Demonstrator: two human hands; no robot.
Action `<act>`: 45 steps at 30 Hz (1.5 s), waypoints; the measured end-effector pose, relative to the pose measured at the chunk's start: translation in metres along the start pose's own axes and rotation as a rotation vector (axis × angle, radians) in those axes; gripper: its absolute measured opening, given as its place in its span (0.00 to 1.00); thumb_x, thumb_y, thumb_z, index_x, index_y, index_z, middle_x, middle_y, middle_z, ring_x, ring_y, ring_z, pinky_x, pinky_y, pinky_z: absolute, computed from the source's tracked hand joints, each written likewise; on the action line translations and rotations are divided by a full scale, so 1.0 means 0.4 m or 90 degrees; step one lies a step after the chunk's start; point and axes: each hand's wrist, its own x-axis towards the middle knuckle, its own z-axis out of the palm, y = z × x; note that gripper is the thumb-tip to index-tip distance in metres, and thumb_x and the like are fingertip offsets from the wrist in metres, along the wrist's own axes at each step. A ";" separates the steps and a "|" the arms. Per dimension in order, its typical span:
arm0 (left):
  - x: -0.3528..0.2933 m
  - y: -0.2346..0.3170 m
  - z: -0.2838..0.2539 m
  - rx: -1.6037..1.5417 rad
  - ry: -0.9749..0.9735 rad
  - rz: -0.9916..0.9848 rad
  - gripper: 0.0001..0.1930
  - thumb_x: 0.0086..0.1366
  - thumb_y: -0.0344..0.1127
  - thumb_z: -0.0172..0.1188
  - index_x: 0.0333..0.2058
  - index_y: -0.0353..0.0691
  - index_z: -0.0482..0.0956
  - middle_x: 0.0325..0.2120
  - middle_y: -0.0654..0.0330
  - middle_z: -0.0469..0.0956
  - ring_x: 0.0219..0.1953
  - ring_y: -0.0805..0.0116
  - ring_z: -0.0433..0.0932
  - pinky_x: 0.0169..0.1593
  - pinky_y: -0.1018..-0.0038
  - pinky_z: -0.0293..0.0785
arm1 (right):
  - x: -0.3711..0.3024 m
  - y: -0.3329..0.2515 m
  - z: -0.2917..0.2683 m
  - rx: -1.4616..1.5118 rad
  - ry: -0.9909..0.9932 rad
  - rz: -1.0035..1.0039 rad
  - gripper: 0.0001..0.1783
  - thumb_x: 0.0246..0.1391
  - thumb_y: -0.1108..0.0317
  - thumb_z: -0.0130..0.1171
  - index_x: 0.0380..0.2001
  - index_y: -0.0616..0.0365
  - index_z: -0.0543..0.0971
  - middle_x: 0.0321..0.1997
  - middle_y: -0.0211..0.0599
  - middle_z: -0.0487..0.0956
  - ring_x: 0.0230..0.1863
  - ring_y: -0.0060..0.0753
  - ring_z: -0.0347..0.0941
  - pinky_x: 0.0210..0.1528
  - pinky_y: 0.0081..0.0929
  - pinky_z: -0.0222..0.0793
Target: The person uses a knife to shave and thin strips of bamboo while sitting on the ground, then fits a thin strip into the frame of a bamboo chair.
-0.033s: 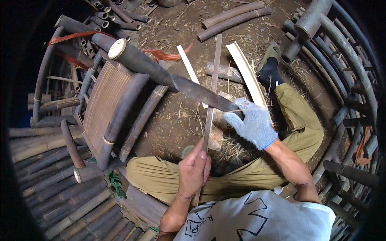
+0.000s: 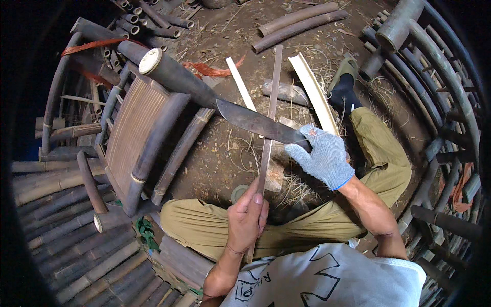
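A thin bamboo strip (image 2: pixel 274 82) stands out in front of the seated person, its lower end close to the shirt (image 2: pixel 332 273) and its upper end pointing away over the ground. The bare left hand (image 2: pixel 248 215) is closed around its lower part, thumb laid along it, which seems to steady the strip and leave the long upper part free. A broad knife (image 2: pixel 245 121) crosses over the strip's middle; whether its edge bites in cannot be told. The right hand (image 2: pixel 322 156), in a grey glove, is wrapped firmly about the handle, which the fingers mostly hide; the glove probably guards the skin. The 2 legs in tan trousers (image 2: pixel 381 153) are bent and spread, likely to give the arms room. Beyond the blade, 2 pale split pieces (image 2: pixel 312 89) lie apart on the dirt, with a short log (image 2: pixel 286 93) between them. Further out, a bamboo chair (image 2: pixel 135 135) sits to the left, and 2 dark split lengths (image 2: pixel 302 30) lie side by side at the far edge.
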 end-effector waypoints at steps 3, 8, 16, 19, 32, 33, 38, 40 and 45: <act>-0.007 0.001 -0.019 -0.016 0.006 -0.024 0.23 0.77 0.37 0.48 0.66 0.34 0.67 0.13 0.71 0.63 0.12 0.83 0.57 0.16 0.83 0.52 | 0.010 -0.008 -0.003 -0.039 0.033 -0.021 0.22 0.55 0.46 0.64 0.38 0.55 0.83 0.29 0.49 0.82 0.30 0.55 0.80 0.33 0.44 0.76; -0.098 -0.045 -0.090 -0.004 -0.071 -0.057 0.23 0.77 0.35 0.48 0.68 0.39 0.64 0.16 0.72 0.63 0.15 0.84 0.58 0.20 0.83 0.54 | 0.103 0.126 -0.037 -0.072 0.083 0.102 0.29 0.59 0.37 0.57 0.36 0.55 0.83 0.30 0.50 0.83 0.33 0.55 0.81 0.36 0.46 0.76; -0.200 -0.099 -0.194 -0.008 -0.077 -0.066 0.22 0.77 0.35 0.47 0.65 0.32 0.66 0.15 0.69 0.66 0.14 0.81 0.60 0.19 0.82 0.56 | 0.211 0.273 -0.164 -0.054 0.122 0.255 0.32 0.67 0.41 0.45 0.31 0.61 0.81 0.33 0.57 0.80 0.36 0.57 0.79 0.42 0.48 0.72; -0.171 -0.121 -0.211 -0.194 -0.025 -0.118 0.23 0.77 0.39 0.46 0.63 0.30 0.68 0.15 0.67 0.67 0.13 0.80 0.61 0.18 0.81 0.58 | 0.173 0.237 -0.162 -0.009 0.155 0.190 0.30 0.65 0.40 0.50 0.32 0.61 0.80 0.31 0.56 0.79 0.36 0.57 0.79 0.39 0.47 0.72; 0.030 -0.018 -0.052 -0.344 -0.154 -0.143 0.25 0.79 0.43 0.41 0.70 0.43 0.58 0.10 0.72 0.54 0.09 0.82 0.52 0.12 0.83 0.53 | 0.026 -0.034 -0.017 -0.007 -0.009 -0.081 0.27 0.50 0.40 0.66 0.25 0.56 0.80 0.23 0.46 0.79 0.27 0.54 0.79 0.30 0.45 0.74; 0.015 -0.021 -0.056 -0.335 -0.162 -0.147 0.25 0.79 0.42 0.40 0.70 0.43 0.57 0.11 0.72 0.54 0.10 0.82 0.51 0.13 0.83 0.52 | 0.034 -0.029 -0.028 -0.014 -0.007 -0.037 0.26 0.50 0.41 0.66 0.29 0.57 0.82 0.26 0.47 0.81 0.29 0.53 0.80 0.33 0.44 0.75; -0.042 -0.030 -0.088 -0.338 -0.159 -0.172 0.26 0.79 0.42 0.41 0.71 0.43 0.57 0.11 0.72 0.54 0.11 0.83 0.51 0.15 0.83 0.52 | 0.044 0.025 -0.022 -0.068 0.062 -0.091 0.28 0.50 0.40 0.66 0.36 0.56 0.83 0.29 0.45 0.83 0.31 0.51 0.81 0.35 0.42 0.77; -0.062 -0.041 -0.109 -0.347 -0.160 -0.169 0.25 0.79 0.42 0.41 0.71 0.43 0.57 0.11 0.72 0.54 0.11 0.83 0.51 0.15 0.83 0.52 | 0.051 0.030 -0.024 -0.088 0.061 -0.086 0.27 0.51 0.39 0.66 0.36 0.55 0.83 0.29 0.45 0.83 0.31 0.51 0.81 0.35 0.41 0.77; -0.120 -0.066 -0.153 -0.350 -0.169 -0.210 0.26 0.78 0.42 0.43 0.70 0.40 0.57 0.10 0.72 0.56 0.09 0.82 0.52 0.14 0.82 0.53 | 0.080 0.109 -0.042 -0.149 0.066 -0.013 0.27 0.54 0.37 0.62 0.36 0.52 0.83 0.31 0.45 0.83 0.33 0.52 0.81 0.35 0.43 0.77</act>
